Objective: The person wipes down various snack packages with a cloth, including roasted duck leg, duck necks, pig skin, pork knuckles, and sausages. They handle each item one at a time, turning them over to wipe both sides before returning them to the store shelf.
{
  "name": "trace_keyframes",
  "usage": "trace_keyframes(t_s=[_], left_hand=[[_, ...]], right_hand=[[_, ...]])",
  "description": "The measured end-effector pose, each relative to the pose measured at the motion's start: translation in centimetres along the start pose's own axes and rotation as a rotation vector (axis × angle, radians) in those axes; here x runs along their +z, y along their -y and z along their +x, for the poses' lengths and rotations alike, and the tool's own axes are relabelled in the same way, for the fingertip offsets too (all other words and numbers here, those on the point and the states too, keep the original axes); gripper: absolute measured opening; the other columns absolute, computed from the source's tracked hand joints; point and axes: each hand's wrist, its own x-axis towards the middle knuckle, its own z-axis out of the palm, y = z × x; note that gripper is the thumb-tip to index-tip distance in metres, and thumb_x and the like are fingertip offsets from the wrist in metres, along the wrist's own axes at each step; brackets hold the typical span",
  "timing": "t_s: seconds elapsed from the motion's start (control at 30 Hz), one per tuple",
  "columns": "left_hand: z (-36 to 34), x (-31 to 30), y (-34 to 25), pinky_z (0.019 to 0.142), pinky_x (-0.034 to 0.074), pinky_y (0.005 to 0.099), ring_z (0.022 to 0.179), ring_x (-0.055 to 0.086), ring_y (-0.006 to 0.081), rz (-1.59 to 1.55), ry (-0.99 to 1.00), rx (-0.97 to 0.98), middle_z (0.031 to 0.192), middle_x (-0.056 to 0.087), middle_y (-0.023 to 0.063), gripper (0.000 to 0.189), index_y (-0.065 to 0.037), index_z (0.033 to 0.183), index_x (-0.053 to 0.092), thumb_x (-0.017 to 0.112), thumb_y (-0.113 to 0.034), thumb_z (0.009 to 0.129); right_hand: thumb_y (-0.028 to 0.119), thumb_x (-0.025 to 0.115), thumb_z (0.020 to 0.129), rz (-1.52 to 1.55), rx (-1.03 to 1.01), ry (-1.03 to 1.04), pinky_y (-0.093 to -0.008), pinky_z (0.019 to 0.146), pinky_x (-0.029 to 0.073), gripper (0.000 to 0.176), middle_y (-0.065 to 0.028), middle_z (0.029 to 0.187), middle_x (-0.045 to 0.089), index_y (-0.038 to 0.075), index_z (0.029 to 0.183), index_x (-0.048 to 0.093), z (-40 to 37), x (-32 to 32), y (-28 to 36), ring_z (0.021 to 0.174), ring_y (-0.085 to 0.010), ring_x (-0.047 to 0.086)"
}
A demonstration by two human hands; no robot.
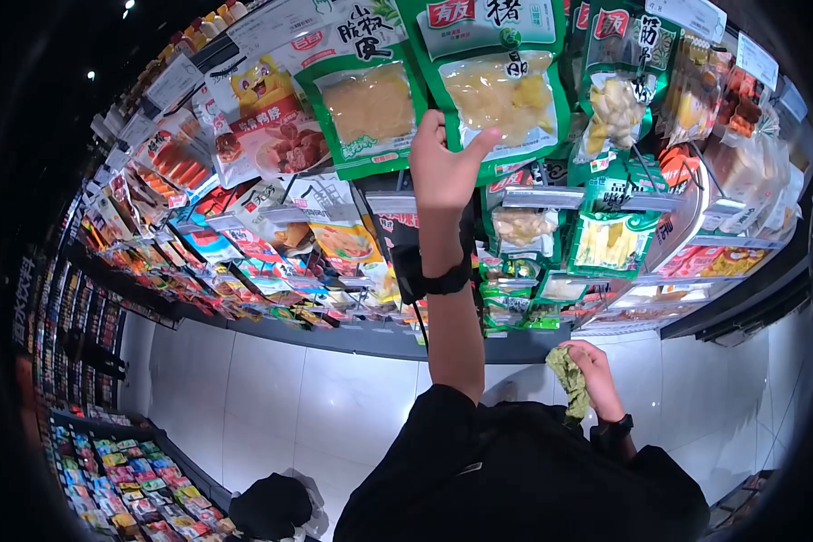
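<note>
My left hand (447,167) reaches up to a hanging green snack packet (506,99) with a clear window showing pale yellow food. The thumb lies over the packet's lower front, and the fingers curl at its lower left edge, their tips partly hidden. Just left of that hand hangs another green packet (370,104) with light tan contents. Down by my body on the right, my right hand (596,375) grips a crumpled green cloth (569,375). Black bands circle both wrists.
Hooks with more green packets (616,113) fill the rack to the right. Red and yellow snack bags (266,117) hang on the left. A pale tiled floor (271,370) lies below. Another person's dark head (275,506) shows at lower left, near a second display shelf (135,479).
</note>
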Motion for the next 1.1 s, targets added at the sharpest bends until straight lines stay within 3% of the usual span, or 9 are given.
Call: trace_keyframes(t_s=[0.13,0.27,0.43,0.5,0.67,0.8,0.87,0.93,1.1], left_hand=[[-1.7,-1.3,-2.9,0.076,0.050,0.0234,0.083,0.063,0.0091,-0.382,0.064,0.017,0.098,0.068,0.0050,0.036,0.000,0.118,0.059,0.077,-0.008,0.088],[-2.1,-3.3,-4.3,0.083,0.053,0.0264,0.091,0.068,0.0147,-0.266,-0.065,0.157,0.107,0.068,0.0113,0.045,0.004,0.126,0.055,0.075,-0.007,0.087],[-4.1,-4.5,-8.1,0.093,0.053,0.0316,0.100,0.068,0.0199,-0.567,-0.044,0.004,0.116,0.068,0.0144,0.056,0.004,0.131,0.056,0.077,-0.010,0.081],[-4.8,-4.6,-8.7,0.092,0.053,0.0313,0.100,0.068,0.0192,-0.616,-0.072,0.006,0.117,0.067,0.0131,0.056,0.003,0.132,0.056,0.077,-0.008,0.081],[-6.0,-5.2,-8.6,0.093,0.053,0.0313,0.104,0.067,0.0201,-0.677,-0.199,0.013,0.126,0.063,0.0141,0.060,0.001,0.137,0.055,0.073,-0.006,0.081],[-7.6,-6.5,-7.4,0.098,0.052,0.0349,0.110,0.067,0.0240,-0.786,-0.078,-0.063,0.129,0.061,0.0162,0.070,0.004,0.141,0.048,0.072,-0.011,0.077],[-8.5,-7.2,-6.4,0.099,0.051,0.0366,0.109,0.067,0.0259,-0.937,0.214,-0.041,0.129,0.061,0.0168,0.075,0.006,0.139,0.044,0.075,-0.017,0.074],[-10.8,-7.4,-5.5,0.101,0.049,0.0357,0.114,0.064,0.0256,-0.889,0.184,-0.082,0.127,0.061,0.0174,0.078,0.006,0.136,0.043,0.077,-0.019,0.070],[-19.9,-7.3,1.0,0.109,0.040,0.0336,0.126,0.056,0.0201,-0.719,0.269,-0.418,0.132,0.059,0.0098,0.077,-0.005,0.136,0.047,0.084,-0.003,0.069]], right_hand=[[0.016,0.055,0.106,-0.006,0.010,0.037,-0.0269,0.079,0.053,0.024,-0.0046,0.102,0.070,-0.001,0.115,0.068,0.6,-0.7,-0.4,0.089,-0.0102,0.065],[0.016,0.055,0.106,-0.012,-0.007,0.059,-0.0274,0.082,0.053,0.024,-0.0049,0.103,0.071,-0.001,0.115,0.068,1.3,-1.2,-0.5,0.092,-0.0108,0.066],[0.015,0.055,0.105,0.000,-0.014,0.085,-0.0279,0.085,0.052,0.023,-0.0050,0.105,0.071,-0.002,0.115,0.068,2.3,-1.2,-0.8,0.095,-0.0115,0.065],[0.019,0.056,0.105,-0.015,-0.034,0.097,-0.0267,0.078,0.054,0.025,-0.0054,0.103,0.071,-0.001,0.117,0.066,2.6,-1.0,-1.2,0.089,-0.0111,0.067],[0.017,0.056,0.105,-0.035,-0.032,0.106,-0.0272,0.082,0.052,0.024,-0.0052,0.105,0.071,-0.001,0.116,0.068,2.8,-0.2,-0.9,0.093,-0.0113,0.066],[0.015,0.056,0.105,-0.040,-0.030,0.096,-0.0275,0.086,0.051,0.023,-0.0048,0.106,0.070,-0.001,0.115,0.069,2.9,0.1,-0.2,0.095,-0.0115,0.064],[0.015,0.056,0.104,-0.033,-0.032,0.093,-0.0274,0.085,0.051,0.023,-0.0049,0.106,0.070,-0.001,0.114,0.069,3.2,0.1,0.0,0.095,-0.0114,0.064],[0.015,0.056,0.104,-0.027,-0.024,0.095,-0.0273,0.084,0.051,0.023,-0.0050,0.106,0.070,-0.001,0.114,0.070,3.1,-0.1,-0.2,0.095,-0.0113,0.064],[0.016,0.057,0.104,0.063,-0.010,0.219,-0.0282,0.090,0.049,0.028,-0.0042,0.112,0.069,-0.001,0.126,0.064,3.2,-3.3,-1.9,0.101,-0.0106,0.063]])
